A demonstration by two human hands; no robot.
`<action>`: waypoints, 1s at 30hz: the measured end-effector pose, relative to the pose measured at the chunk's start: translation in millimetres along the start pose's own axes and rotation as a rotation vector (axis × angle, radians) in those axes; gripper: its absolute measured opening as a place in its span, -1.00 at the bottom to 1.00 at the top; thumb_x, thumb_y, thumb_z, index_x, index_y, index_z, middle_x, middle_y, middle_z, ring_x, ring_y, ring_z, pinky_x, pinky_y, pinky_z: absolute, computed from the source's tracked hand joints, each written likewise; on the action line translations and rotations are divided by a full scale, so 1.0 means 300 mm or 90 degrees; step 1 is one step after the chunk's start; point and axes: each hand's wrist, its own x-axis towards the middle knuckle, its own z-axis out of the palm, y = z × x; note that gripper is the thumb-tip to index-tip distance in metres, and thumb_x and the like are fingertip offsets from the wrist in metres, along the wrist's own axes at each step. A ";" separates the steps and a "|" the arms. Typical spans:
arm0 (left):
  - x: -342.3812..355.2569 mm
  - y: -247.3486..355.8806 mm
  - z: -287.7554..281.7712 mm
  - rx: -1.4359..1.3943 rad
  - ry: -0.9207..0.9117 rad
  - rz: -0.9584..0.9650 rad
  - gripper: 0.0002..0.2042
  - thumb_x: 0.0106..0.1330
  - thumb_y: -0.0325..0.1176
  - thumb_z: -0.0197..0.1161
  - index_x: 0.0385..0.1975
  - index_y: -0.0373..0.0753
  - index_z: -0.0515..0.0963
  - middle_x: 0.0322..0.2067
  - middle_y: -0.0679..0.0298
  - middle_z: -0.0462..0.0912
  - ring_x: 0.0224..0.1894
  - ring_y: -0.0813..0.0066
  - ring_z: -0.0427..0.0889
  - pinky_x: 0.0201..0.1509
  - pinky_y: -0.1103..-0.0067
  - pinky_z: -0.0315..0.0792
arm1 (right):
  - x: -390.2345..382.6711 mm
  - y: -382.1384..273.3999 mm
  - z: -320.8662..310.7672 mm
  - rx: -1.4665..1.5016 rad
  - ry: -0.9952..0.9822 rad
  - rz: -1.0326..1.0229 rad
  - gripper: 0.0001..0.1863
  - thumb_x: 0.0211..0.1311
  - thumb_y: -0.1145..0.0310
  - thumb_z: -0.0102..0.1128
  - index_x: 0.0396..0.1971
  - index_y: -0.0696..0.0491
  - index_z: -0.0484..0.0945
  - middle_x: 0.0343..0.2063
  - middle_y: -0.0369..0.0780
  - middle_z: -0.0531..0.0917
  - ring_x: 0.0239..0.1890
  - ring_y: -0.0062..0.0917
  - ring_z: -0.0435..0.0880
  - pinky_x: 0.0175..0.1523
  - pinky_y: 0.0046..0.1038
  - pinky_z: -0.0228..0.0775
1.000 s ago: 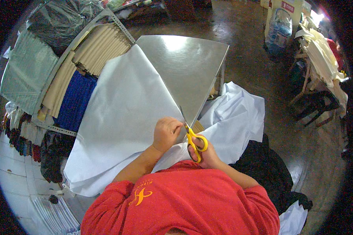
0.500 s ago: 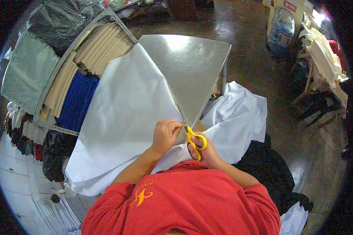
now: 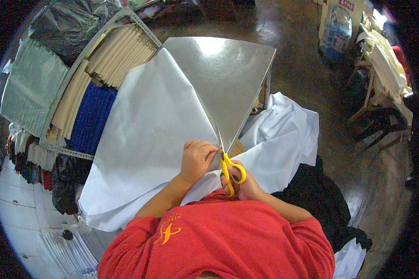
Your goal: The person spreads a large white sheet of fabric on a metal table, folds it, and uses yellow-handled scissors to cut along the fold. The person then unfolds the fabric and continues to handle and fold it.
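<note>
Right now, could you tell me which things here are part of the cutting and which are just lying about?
In use: scissors in the right hand; white cloth pressed by the left hand; metal table.
Lying about: folded cloth on the shelf; black cloth; wooden bench.

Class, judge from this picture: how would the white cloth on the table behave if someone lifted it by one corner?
The white cloth is probably floppy: it drapes over the table edge in folds. It looks thin and light. It may slide on the shiny tabletop, so the left hand presses it.
</note>
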 end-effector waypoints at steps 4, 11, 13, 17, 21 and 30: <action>0.003 0.001 -0.005 0.008 0.011 0.006 -0.90 -0.07 -0.41 0.25 -0.53 -0.15 0.50 -0.46 0.32 0.54 -0.36 0.33 0.48 -0.19 0.41 0.24 | 0.023 -0.007 0.000 0.012 -0.010 0.003 -0.60 0.13 0.16 0.06 -0.10 -0.06 0.17 -0.60 -0.26 0.43 -0.64 -0.56 0.41 -0.60 -0.54 0.28; 0.005 0.005 -0.006 -0.007 -0.007 -0.009 -0.93 -0.05 -0.43 0.21 -0.54 -0.14 0.50 -0.50 0.35 0.52 -0.38 0.39 0.48 -0.16 0.45 0.20 | 0.062 -0.014 0.015 0.067 0.037 -0.010 -0.72 0.14 0.15 0.02 -0.25 -0.03 0.27 -0.64 -0.25 0.44 -0.72 -0.55 0.36 -0.65 -0.57 0.21; 0.008 0.003 -0.009 -0.018 -0.009 -0.016 -0.94 -0.04 -0.43 0.20 -0.54 -0.15 0.49 -0.50 0.35 0.52 -0.38 0.39 0.48 -0.15 0.44 0.20 | 0.070 -0.015 0.013 0.055 0.021 -0.020 -0.73 0.14 0.15 0.03 -0.27 -0.02 0.28 -0.65 -0.25 0.44 -0.72 -0.55 0.36 -0.65 -0.57 0.20; 0.008 0.004 -0.021 -0.036 -0.040 -0.026 -0.93 -0.03 -0.42 0.20 -0.53 -0.15 0.49 -0.49 0.33 0.53 -0.36 0.36 0.49 -0.10 0.41 0.21 | 0.111 -0.028 0.006 0.039 0.021 -0.041 -0.75 0.12 0.17 0.05 -0.34 0.02 0.33 -0.67 -0.26 0.45 -0.72 -0.56 0.37 -0.66 -0.59 0.19; 0.002 0.014 -0.042 -0.069 -0.089 -0.028 -0.94 -0.02 -0.42 0.19 -0.52 -0.16 0.49 -0.46 0.31 0.54 -0.32 0.34 0.49 -0.04 0.38 0.20 | 0.180 -0.059 0.004 0.061 0.026 -0.077 -0.76 0.08 0.18 0.09 -0.42 0.04 0.37 -0.69 -0.27 0.46 -0.74 -0.56 0.38 -0.69 -0.60 0.18; -0.013 0.023 -0.094 -0.055 -0.152 -0.062 -0.92 -0.05 -0.43 0.21 -0.53 -0.14 0.49 -0.44 0.34 0.53 -0.24 0.39 0.48 0.08 0.33 0.14 | 0.301 -0.090 0.005 0.014 -0.021 -0.113 -0.72 0.05 0.13 0.11 -0.43 0.03 0.36 -0.73 -0.33 0.41 -0.80 -0.62 0.33 -0.71 -0.62 0.15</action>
